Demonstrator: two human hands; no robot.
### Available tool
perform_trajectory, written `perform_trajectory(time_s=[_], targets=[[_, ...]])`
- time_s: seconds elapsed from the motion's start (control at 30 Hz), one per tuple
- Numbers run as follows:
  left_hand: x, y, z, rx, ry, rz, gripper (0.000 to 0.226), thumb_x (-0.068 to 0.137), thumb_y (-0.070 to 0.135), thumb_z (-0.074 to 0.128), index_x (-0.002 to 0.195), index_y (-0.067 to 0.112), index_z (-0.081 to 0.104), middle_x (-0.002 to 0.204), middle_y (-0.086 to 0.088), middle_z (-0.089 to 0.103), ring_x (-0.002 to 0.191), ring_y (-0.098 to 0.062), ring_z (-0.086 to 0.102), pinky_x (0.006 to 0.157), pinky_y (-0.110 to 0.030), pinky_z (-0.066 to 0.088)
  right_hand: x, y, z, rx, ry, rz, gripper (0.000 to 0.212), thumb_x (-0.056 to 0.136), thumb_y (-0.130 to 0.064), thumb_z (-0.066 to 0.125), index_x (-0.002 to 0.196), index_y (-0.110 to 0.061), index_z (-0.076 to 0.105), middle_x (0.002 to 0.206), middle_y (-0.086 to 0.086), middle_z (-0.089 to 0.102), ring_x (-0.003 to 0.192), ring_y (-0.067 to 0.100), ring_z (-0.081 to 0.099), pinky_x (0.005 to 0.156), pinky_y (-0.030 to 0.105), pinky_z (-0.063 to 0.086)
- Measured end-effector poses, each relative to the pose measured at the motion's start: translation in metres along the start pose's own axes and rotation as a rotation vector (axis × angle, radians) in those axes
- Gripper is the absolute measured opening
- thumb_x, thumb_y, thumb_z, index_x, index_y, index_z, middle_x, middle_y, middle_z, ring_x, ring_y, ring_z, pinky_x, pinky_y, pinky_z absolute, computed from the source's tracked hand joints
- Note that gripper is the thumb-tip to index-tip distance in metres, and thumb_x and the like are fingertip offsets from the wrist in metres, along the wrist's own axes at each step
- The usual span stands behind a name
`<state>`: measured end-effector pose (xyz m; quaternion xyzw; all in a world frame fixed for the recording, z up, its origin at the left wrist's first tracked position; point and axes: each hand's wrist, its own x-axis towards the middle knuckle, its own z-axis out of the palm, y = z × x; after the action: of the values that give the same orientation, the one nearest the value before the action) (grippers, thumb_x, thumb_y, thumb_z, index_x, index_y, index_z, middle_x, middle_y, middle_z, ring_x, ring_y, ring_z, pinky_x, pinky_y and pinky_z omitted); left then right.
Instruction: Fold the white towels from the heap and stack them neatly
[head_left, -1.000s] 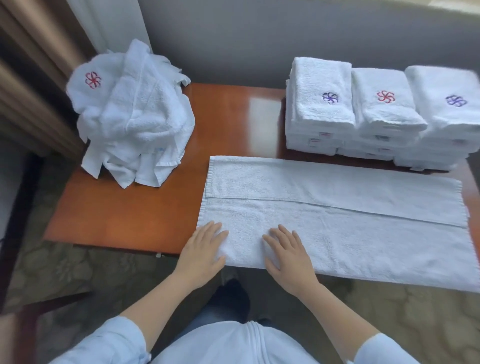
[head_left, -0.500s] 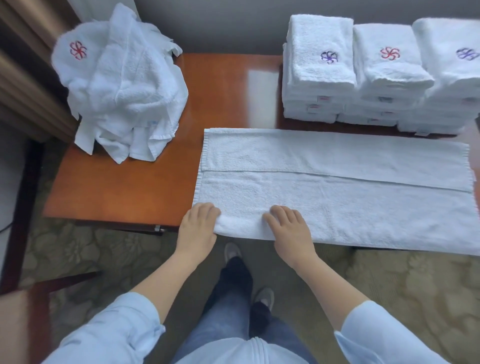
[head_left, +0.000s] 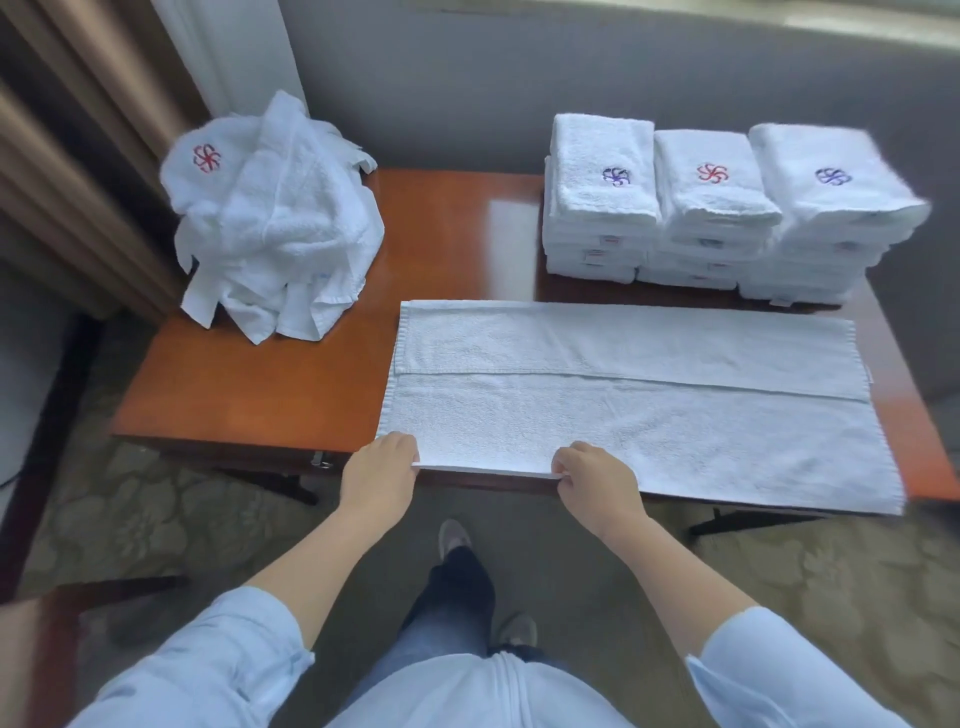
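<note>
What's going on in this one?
A person is folding a white towel spread on a table. Its far long edge is already folded in to the middle. The left hand and right hand grip the near edge toward its left end, raising it slightly. An unfolded heap sits back left, and three stacks of folded towels stand back right.

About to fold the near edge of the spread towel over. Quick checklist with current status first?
1. Left hand grips the near edge of the spread towel: ok.
2. Right hand pinches the same edge: ok.
3. Far flap lies flat, folded inward: ok.
4. Hands spread along the edge: not ok, both at the left end.
5. Folded stacks apart from the towel: ok.
</note>
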<state>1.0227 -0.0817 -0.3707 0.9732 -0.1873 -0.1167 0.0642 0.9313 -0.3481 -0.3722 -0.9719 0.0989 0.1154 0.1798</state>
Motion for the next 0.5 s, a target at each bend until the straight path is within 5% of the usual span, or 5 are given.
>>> perform_trajectory(time_s=[0.23, 0.5], targets=[[-0.031, -0.002, 0.0, 0.074, -0.053, -0.071, 0.011, 0.095, 0.014, 0.044, 0.104, 0.019, 0.049, 0.105, 0.003, 0.058, 0.084, -0.02, 0.056, 0.064, -0.029, 0.033, -0.026, 0.0, 0.004, -0.008, -0.084, -0.072, 0.023, 0.09, -0.013, 0.047, 0.102, -0.025, 0.063, 0.099, -0.008, 0.059, 0.092, 0.017, 0.059, 0.068, 0.029, 0.042], [-0.002, 0.007, -0.028, 0.042, 0.093, -0.107, 0.008, 0.101, 0.012, 0.037, 0.1, 0.016, 0.043, 0.099, -0.001, 0.058, 0.074, -0.021, 0.049, 0.06, -0.033, 0.034, 0.004, -0.007, -0.032, 0.136, 0.214, 0.095, 0.016, 0.101, -0.031, 0.051, 0.097, -0.018, 0.061, 0.093, -0.006, 0.06, 0.077, 0.016, 0.056, 0.063, 0.03, 0.042]])
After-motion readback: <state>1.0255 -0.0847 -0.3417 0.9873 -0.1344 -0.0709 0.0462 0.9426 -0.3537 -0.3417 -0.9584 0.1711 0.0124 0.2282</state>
